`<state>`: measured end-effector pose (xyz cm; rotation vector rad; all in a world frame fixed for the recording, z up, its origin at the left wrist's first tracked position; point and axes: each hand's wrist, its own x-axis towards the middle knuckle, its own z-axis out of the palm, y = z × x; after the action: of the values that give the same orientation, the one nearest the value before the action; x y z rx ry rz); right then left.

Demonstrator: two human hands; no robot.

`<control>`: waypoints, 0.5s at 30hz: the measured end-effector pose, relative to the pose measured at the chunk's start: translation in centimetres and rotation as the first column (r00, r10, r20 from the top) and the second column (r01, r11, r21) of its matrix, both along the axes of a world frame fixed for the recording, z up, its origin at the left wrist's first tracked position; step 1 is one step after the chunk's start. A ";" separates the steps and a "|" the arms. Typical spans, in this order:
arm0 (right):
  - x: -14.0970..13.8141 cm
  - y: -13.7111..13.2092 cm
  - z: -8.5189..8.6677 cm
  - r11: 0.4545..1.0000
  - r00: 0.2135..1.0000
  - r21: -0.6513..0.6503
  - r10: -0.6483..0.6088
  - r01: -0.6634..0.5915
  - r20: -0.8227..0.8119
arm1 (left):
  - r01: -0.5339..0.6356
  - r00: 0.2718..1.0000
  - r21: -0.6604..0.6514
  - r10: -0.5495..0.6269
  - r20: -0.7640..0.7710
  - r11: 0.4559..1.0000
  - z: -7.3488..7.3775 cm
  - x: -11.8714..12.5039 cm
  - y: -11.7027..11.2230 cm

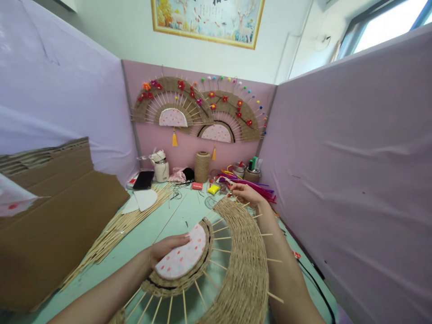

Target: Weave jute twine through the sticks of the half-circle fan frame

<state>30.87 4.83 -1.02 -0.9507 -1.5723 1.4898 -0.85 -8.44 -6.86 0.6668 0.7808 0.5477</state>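
A large half-round fan (246, 252) of woven twine on thin wooden sticks is tilted over the table. My left hand (165, 250) grips its inner half-disc (184, 256), covered in white cloth with pink dots, the thumb on top and the fingers beneath. Beyond the fan's upper end, my right hand (248, 194) has its fingertips pinched together near the outer twine band. Whatever lies between those fingertips is too small to make out. A pale strand (224, 180) shows just left of the right hand.
Bamboo sticks (114, 234) and brown cardboard (67, 216) lie to the left. At the back stand a twine spool (202, 166), a cream bottle (160, 166) and a pen holder (252, 174). Yellow (213, 189) and red packets (197, 186) lie mid-table. Two finished fans (175, 90) hang on the pink partition.
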 end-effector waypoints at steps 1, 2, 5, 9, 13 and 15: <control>-0.1 0.1 -0.3 0.999 1.000 -0.032 0.013 -0.014 -0.028 | 0.000 1.000 0.007 0.000 -0.001 1.000 0.1 0.0 0.0; -0.2 0.2 -0.6 0.998 0.998 -0.056 0.021 -0.024 -0.055 | -0.003 1.000 0.013 0.003 0.001 1.000 0.1 0.0 -0.1; -0.8 0.5 -1.4 0.997 0.994 -0.073 0.028 -0.036 -0.102 | -0.028 0.999 0.026 0.028 0.017 0.999 0.2 -0.2 0.0; -2.3 1.1 -1.9 0.997 0.997 -0.068 0.032 -0.037 -0.072 | -0.079 0.996 0.032 0.078 0.040 0.996 0.1 -0.6 0.1; -3.1 1.5 -2.3 0.998 0.998 -0.064 0.014 -0.018 -0.065 | -0.101 0.994 0.012 0.100 0.050 0.995 0.4 -0.8 -0.1; -3.0 1.6 -2.6 0.999 0.997 -0.053 -0.006 0.002 -0.079 | -0.106 0.994 0.004 0.106 0.041 0.994 0.5 -0.8 -0.1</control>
<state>27.88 6.39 -3.62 -0.9126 -1.4806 1.5545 -1.63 -8.55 -6.35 0.6206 0.7794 0.6586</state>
